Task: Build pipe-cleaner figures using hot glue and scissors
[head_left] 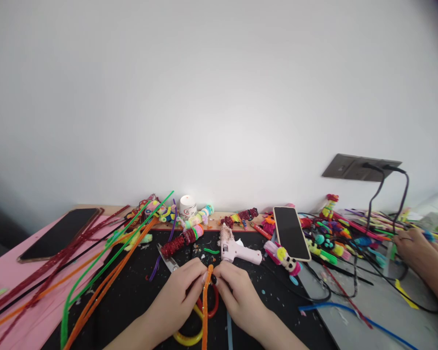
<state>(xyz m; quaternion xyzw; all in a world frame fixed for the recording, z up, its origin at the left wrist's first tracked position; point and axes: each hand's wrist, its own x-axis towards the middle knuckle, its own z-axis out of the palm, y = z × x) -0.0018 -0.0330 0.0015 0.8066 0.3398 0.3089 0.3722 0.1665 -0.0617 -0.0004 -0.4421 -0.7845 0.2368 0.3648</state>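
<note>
Both hands meet over the black work mat [127, 291]. An orange pipe cleaner [205, 311] hangs down between them, its bent top end at the fingertips. My left hand [182, 287] is closed, pinching it from the left side. My right hand [237, 291] is closed on the same end from the right, and a small black bit [214, 280] shows at its fingertips. Beneath the hands lie scissors with yellow and red handles [188, 339], partly covered. A pale pink glue gun [241, 253] rests just beyond my fingers.
Green pipe cleaners [95, 262] and dark red ones [58, 255] stretch across the left. One phone [60, 233] lies on pink board; another phone [292, 233] lies right of centre. A paper cup [188, 206] stands near the wall. Another person's hand [418, 250] reaches in among cables at right.
</note>
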